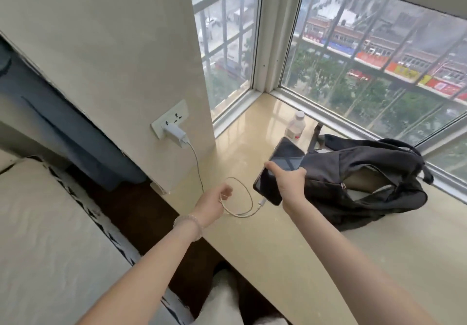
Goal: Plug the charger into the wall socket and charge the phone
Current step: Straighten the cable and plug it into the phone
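Note:
A white charger [175,133] sits plugged into the white wall socket [169,118] on the beige wall. Its thin white cable [246,193] hangs down, loops over the window ledge and ends at the bottom edge of a black phone [280,165]. My right hand [290,185] is shut on the phone's lower half, holding it tilted above the ledge with the dark screen up. My left hand [216,202] is closed on the cable's loop, left of the phone. The plug end at the phone looks seated in its port.
A black backpack [366,180] lies open on the beige window ledge [278,249], right of the phone. A small white bottle [296,125] stands behind the phone near the window. A bed with a white cover [45,236] is at the left, with dark floor between.

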`<state>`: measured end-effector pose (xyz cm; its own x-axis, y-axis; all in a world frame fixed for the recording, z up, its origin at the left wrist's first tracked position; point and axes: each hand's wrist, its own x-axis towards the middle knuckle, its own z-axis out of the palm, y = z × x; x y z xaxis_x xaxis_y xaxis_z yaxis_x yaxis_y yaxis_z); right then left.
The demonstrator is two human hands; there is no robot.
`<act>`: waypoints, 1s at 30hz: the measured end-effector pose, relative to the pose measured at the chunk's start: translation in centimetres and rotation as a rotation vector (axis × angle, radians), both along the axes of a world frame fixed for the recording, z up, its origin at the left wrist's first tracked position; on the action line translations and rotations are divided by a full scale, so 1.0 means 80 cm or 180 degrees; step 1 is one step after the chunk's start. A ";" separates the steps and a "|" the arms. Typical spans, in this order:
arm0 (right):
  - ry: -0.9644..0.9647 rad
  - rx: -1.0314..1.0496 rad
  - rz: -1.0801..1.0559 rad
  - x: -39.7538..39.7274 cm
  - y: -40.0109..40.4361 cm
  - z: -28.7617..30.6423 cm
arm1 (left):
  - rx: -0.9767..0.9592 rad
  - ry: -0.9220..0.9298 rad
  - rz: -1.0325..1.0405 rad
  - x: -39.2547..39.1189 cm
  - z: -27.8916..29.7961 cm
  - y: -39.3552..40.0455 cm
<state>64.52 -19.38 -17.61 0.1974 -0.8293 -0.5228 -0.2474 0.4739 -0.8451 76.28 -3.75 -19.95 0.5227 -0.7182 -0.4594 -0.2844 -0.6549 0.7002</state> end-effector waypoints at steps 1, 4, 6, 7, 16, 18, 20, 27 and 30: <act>0.0093 0.0023 0.0033 0.015 -0.001 -0.013 | -0.0043 0.0102 0.0028 0.014 -0.006 -0.001; 0.0281 0.0134 0.0065 0.058 -0.006 -0.053 | 0.0014 0.0133 -0.0170 0.058 -0.031 -0.007; 0.0403 0.0225 0.0081 0.085 -0.009 -0.085 | 0.0233 0.0082 -0.0355 0.087 -0.052 -0.010; 0.0477 0.0298 0.0087 0.099 -0.010 -0.103 | 0.0332 0.0095 -0.0392 0.100 -0.065 -0.011; 0.1020 0.0480 0.0324 0.190 -0.001 -0.245 | 0.0749 -0.0127 0.0056 0.146 -0.171 -0.033; 0.1037 0.0607 0.0361 0.204 0.005 -0.273 | 0.0908 -0.0393 0.0000 0.150 -0.190 -0.039; 0.1031 0.0740 0.0363 0.217 0.013 -0.295 | 0.1147 -0.0662 -0.0107 0.153 -0.205 -0.046; 0.0942 0.0509 0.0192 0.267 0.029 -0.341 | 0.1178 -0.0751 0.0512 0.169 -0.249 -0.060; 0.1080 0.0334 0.0197 0.279 0.030 -0.347 | 0.1038 -0.0612 0.0492 0.174 -0.259 -0.063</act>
